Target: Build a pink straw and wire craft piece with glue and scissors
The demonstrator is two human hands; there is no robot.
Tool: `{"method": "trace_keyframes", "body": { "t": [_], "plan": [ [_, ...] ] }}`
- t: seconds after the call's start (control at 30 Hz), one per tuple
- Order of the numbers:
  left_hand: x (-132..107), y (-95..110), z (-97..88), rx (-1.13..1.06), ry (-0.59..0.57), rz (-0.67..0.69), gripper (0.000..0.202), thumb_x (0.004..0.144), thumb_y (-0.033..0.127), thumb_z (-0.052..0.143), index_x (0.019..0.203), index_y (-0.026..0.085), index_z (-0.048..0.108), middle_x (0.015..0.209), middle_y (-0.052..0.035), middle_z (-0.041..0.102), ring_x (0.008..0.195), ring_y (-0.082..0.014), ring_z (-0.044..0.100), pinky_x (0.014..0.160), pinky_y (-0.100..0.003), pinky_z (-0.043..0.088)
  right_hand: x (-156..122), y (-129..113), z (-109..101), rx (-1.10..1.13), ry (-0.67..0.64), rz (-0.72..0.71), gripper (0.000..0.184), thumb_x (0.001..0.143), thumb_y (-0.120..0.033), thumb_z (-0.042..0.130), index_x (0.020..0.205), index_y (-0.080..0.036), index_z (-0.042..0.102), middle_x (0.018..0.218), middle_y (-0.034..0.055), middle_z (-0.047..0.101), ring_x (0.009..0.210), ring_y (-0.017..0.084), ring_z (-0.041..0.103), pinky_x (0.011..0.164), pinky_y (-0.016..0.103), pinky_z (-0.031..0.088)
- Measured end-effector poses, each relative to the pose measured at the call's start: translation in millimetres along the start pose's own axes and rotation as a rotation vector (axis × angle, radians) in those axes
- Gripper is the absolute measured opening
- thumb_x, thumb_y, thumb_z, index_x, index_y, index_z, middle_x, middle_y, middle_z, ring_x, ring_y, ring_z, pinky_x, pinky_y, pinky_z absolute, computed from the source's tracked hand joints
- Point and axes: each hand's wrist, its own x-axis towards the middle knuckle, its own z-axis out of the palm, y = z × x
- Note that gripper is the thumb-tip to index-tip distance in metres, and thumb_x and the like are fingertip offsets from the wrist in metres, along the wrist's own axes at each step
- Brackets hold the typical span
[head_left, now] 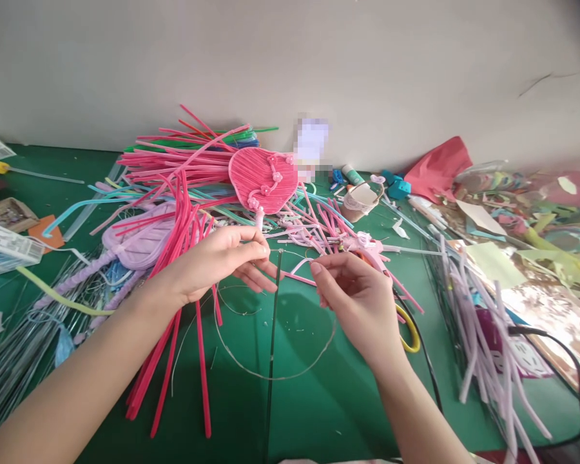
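Note:
A thin wire (290,377) hangs in a wide loop between my hands, above the green table. My left hand (234,258) pinches it between thumb and index finger, the other fingers loosely stretched out. Opposite, my right hand (350,290) has thumb and forefinger closed on the wire, with the remaining fingers curled in. A short stretch of wire spans the gap between the fingertips. Just behind my left hand stands a pink fuzzy fan-shaped piece (265,180) with small flowers. Yellow-handled scissors (408,328) lie beside my right wrist, partly hidden.
Red pipe cleaners (181,212) spread under my left forearm, near a lilac braided piece (140,238). Lilac pipe cleaners (468,322) and a power strip (517,354) with a black cable lie right. A small basket (362,200) and paper scraps sit toward the wall.

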Motion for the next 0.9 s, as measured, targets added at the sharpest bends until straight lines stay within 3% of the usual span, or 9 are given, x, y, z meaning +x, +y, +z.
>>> {"method": "trace_keyframes", "body": {
  "t": [0.3, 0.43, 0.57, 0.73, 0.9],
  "plan": [
    [5, -2, -0.5, 0.005, 0.02, -0.002, 0.017, 0.083, 0.03, 0.063, 0.075, 0.016, 0.057, 0.075, -0.0043, 0.075, 0.066, -0.0204, 0.075, 0.057, -0.024, 0.056, 6, 5, 3, 0.013, -0.029, 0.016, 0.027, 0.079, -0.045, 0.07, 0.081, -0.018, 0.065, 0.058, -0.0021, 0.058, 0.048, 0.011, 0.052, 0.045, 0.023, 0.044],
    [8, -5, -2.4, 0.007, 0.039, -0.006, 0.018, 0.08, 0.031, 0.066, 0.074, 0.016, 0.057, 0.074, -0.0046, 0.075, 0.065, -0.0211, 0.075, 0.056, -0.024, 0.057, 7, 14, 4, 0.016, 0.007, 0.012, 0.041, 0.077, -0.05, 0.071, 0.104, -0.02, 0.062, 0.093, 0.0044, 0.065, 0.07, 0.015, 0.063, 0.051, 0.023, 0.05],
    [13, -8, -6.6, 0.002, 0.059, -0.007, 0.019, 0.077, 0.031, 0.069, 0.072, 0.016, 0.057, 0.073, -0.0055, 0.075, 0.066, -0.0216, 0.075, 0.058, -0.026, 0.058, -10, 31, 2, 0.065, 0.058, 0.016, 0.052, 0.079, -0.051, 0.07, 0.12, -0.023, 0.053, 0.119, 0.0085, 0.059, 0.093, 0.019, 0.065, 0.069, 0.029, 0.058],
    [23, -18, -18.8, -0.036, 0.095, -0.016, 0.015, 0.077, 0.027, 0.068, 0.073, 0.016, 0.059, 0.075, -0.0075, 0.077, 0.066, -0.0205, 0.075, 0.061, -0.027, 0.06, -54, 54, 0, 0.173, -0.025, 0.236, 0.047, 0.083, -0.056, 0.065, 0.114, -0.021, 0.057, 0.111, 0.0093, 0.066, 0.093, 0.021, 0.068, 0.079, 0.036, 0.059],
    [32, -27, -38.3, -0.114, 0.18, -0.038, 0.01, 0.076, 0.023, 0.067, 0.074, 0.015, 0.062, 0.073, -0.0094, 0.077, 0.064, -0.0204, 0.075, 0.067, -0.03, 0.063, -76, 58, 3, 0.246, -0.198, 0.445, 0.05, 0.079, -0.06, 0.067, 0.097, -0.014, 0.066, 0.091, 0.0104, 0.071, 0.075, 0.02, 0.071, 0.068, 0.033, 0.061]
  ]
}}
